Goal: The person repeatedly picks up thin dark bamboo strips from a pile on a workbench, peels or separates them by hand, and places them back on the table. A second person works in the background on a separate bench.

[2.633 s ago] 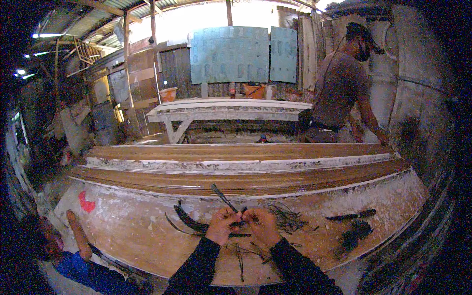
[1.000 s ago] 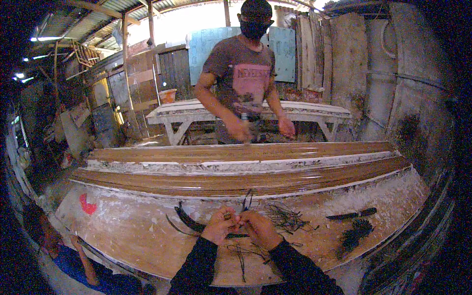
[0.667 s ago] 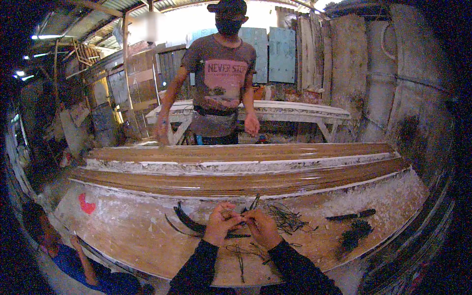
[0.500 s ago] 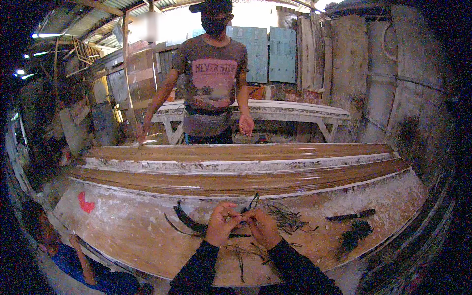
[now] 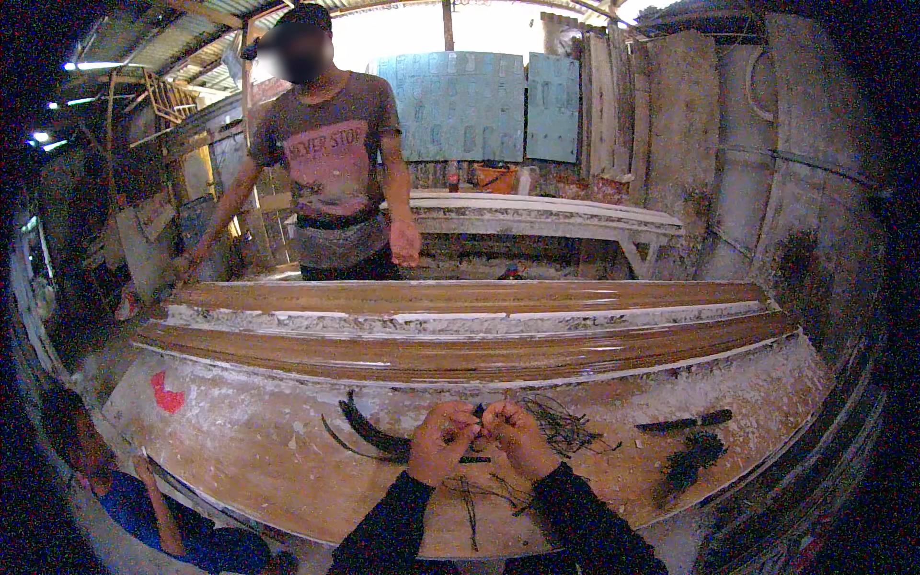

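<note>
One small dark piece [image 5: 478,413] pinched between left hand [image 5: 441,445] and right hand [image 5: 520,445]

The hands meet above the near part of the counter [image 5: 278,465], fingertips close together. Each grip is closed on the small dark piece, the left from one side and the right from the other; fingers hide much of it. Curved black strips [image 5: 370,428] lie just left of the left hand, and a tangle of thin black strands [image 5: 567,428] just beside the right hand. A short dark strip [image 5: 475,460] lies below the hands, with loose strands [image 5: 467,503] nearer the person. Well to the right are a black-handled knife [image 5: 685,420] and, closer in, a dark bristly bundle [image 5: 692,460]. A pinkish-red patch [image 5: 167,393] shows toward the left end. Two long, glossy brown panels [image 5: 460,358] run along the far side; beyond them stands a co-worker [image 5: 331,172]. Another person in blue [image 5: 134,503] is at the lower left.
</note>
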A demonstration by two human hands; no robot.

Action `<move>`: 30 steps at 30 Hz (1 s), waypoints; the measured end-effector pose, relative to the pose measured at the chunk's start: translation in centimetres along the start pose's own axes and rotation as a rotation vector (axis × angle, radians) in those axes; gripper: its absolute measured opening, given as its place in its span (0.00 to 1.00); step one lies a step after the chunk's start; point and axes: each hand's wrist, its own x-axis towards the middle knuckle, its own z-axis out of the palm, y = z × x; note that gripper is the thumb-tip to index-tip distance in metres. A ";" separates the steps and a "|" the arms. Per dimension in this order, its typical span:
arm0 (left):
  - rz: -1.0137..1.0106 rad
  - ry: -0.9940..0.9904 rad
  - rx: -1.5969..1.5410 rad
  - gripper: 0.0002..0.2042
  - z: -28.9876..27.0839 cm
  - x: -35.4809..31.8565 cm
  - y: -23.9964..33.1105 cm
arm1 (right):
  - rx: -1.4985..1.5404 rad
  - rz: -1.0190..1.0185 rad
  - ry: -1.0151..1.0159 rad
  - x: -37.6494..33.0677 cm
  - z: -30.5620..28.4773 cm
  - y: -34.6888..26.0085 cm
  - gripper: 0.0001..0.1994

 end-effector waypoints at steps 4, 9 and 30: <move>0.053 -0.002 0.073 0.09 0.0 0.0 -0.4 | -0.225 -0.034 0.117 -0.4 0.3 -1.1 0.07; 0.164 0.039 0.079 0.15 0.1 0.3 -1.4 | -0.409 -0.268 0.163 -0.3 0.9 -1.0 0.06; 0.205 0.093 0.321 0.13 0.2 -0.1 -2.0 | -1.289 -0.724 0.202 -0.8 1.4 -1.5 0.05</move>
